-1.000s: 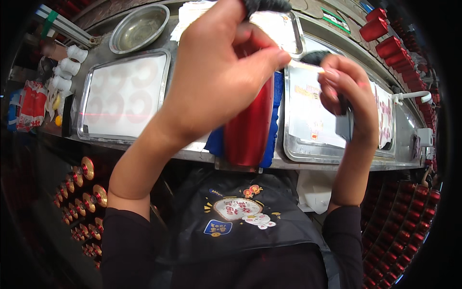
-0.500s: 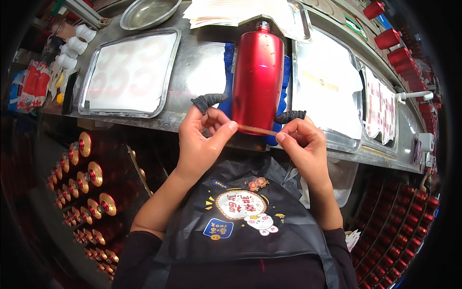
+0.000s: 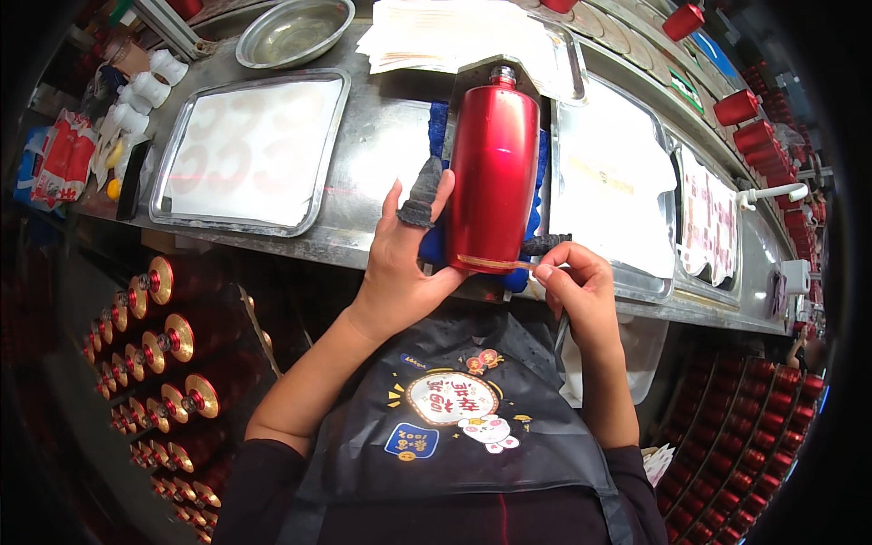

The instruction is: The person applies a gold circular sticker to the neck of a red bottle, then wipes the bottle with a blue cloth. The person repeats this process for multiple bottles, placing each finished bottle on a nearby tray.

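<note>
So the red bottle [image 3: 493, 177] is lying in the middle of the metal bench [image 3: 386, 136], neck pointing away and base toward the wearer; there's blue cloth [image 3: 437, 132] poking out on both sides of it; a thin gold strip [image 3: 490, 262] runs across it right near the base, with its right end sticking out past the edge.

Left hand [image 3: 400, 250] is pretty wide open, thumb and index finger spread around the bottle's lower left corner; the thumb tip is by the base near the strip's left end, though I can't tell if it's actually pressing on it; one finger wears a black wrap [image 3: 421, 195] and sits along the bottle's side.

Right hand [image 3: 581, 286] has thumb and index finger pinched together on the strip's free end, just off the bottle; there's a black wrap [image 3: 547, 243] on that hand too.

Around all that: a metal tray [image 3: 337, 127] with a white sheet [image 3: 250, 150] off to the left; a metal bowl [image 3: 254, 53] behind it; a paper stack [image 3: 454, 32] beyond the bottle's neck; another lined tray [image 3: 631, 289] just right of the bottle.
</note>
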Demonstrator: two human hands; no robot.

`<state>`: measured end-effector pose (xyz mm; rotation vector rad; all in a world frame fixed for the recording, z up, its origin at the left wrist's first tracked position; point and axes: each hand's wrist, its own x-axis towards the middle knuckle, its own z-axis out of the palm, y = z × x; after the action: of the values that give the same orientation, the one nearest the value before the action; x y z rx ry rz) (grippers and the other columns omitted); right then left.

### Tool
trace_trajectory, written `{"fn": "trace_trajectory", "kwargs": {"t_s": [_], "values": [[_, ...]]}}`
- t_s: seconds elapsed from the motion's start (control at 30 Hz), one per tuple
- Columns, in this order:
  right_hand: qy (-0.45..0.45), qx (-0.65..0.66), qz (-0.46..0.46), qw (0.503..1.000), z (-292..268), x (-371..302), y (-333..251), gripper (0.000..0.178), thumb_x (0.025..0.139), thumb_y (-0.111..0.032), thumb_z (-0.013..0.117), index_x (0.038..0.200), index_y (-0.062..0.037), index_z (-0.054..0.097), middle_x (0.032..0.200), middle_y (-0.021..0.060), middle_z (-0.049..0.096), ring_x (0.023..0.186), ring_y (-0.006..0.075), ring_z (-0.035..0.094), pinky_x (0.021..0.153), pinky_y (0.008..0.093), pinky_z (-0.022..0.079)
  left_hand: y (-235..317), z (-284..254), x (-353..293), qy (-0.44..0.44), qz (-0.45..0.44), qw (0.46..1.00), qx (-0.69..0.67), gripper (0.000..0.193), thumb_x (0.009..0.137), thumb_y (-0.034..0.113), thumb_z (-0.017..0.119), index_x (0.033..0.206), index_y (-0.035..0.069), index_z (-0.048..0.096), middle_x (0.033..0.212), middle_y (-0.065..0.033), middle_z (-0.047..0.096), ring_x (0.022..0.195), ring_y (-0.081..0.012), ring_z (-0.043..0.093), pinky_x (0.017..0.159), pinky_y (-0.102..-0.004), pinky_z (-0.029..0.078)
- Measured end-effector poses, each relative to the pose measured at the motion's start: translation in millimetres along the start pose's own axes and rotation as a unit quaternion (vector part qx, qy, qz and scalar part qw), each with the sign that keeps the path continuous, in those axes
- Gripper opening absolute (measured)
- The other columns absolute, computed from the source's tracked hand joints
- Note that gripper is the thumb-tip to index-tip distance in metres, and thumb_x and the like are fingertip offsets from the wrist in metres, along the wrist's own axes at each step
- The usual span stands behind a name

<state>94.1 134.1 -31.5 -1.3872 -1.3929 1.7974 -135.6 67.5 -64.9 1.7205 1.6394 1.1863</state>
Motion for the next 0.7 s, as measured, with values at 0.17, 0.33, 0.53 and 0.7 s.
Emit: {"fn": "trace_trajectory", "kwargs": {"t_s": [0.17, 0.33, 0.53, 0.7], "values": [[0.006, 0.037, 0.004, 0.999, -3, -6, 1, 0.011, 0.091, -0.010, 0.064, 0.083, -0.0036, 0.059, 0.060, -0.0023, 0.053, 0.046, 0.0041, 0.045, 0.044, 0.0194, 0.033, -5, -1, -1, -0.027, -0.087, 0.953, -0.288, 0.093, 0.086, 0.016, 0.080, 0.157, -0.003, 0.025, 0.162, -0.0198, 0.033, 0.149, -0.0264, 0.033, 0.121, -0.0376, 0.026], [0.012, 0.031, -0.034, 0.999, -4, -16, 0, 0.013, 0.091, -0.010, 0.063, 0.081, -0.0032, 0.057, 0.058, -0.0016, 0.051, 0.045, 0.0046, 0.043, 0.044, 0.0202, 0.032, -8, 9, 0, -0.025, -0.100, 0.938, -0.331, 0.093, 0.090, 0.011, 0.076, 0.159, -0.003, 0.016, 0.165, -0.0208, 0.026, 0.151, -0.0270, 0.030, 0.121, -0.0377, 0.025], [0.017, 0.036, -0.033, 0.999, -3, -15, 3, 0.011, 0.089, -0.008, 0.063, 0.082, -0.0026, 0.058, 0.059, -0.0017, 0.051, 0.045, 0.0040, 0.043, 0.045, 0.0200, 0.031, -10, 4, -3, -0.056, -0.095, 0.929, -0.353, 0.094, 0.092, 0.006, 0.071, 0.161, 0.001, 0.008, 0.166, -0.0215, 0.023, 0.152, -0.0269, 0.026, 0.121, -0.0376, 0.026], [0.011, 0.040, -0.033, 0.999, -3, -16, 2, 0.012, 0.089, -0.009, 0.063, 0.081, -0.0026, 0.058, 0.060, -0.0020, 0.051, 0.046, 0.0037, 0.043, 0.045, 0.0199, 0.031, -12, -2, -2, -0.060, -0.136, 0.881, -0.448, 0.088, 0.093, -0.001, 0.065, 0.162, 0.002, 0.009, 0.166, -0.0217, 0.022, 0.152, -0.0264, 0.027, 0.120, -0.0370, 0.029]]}}
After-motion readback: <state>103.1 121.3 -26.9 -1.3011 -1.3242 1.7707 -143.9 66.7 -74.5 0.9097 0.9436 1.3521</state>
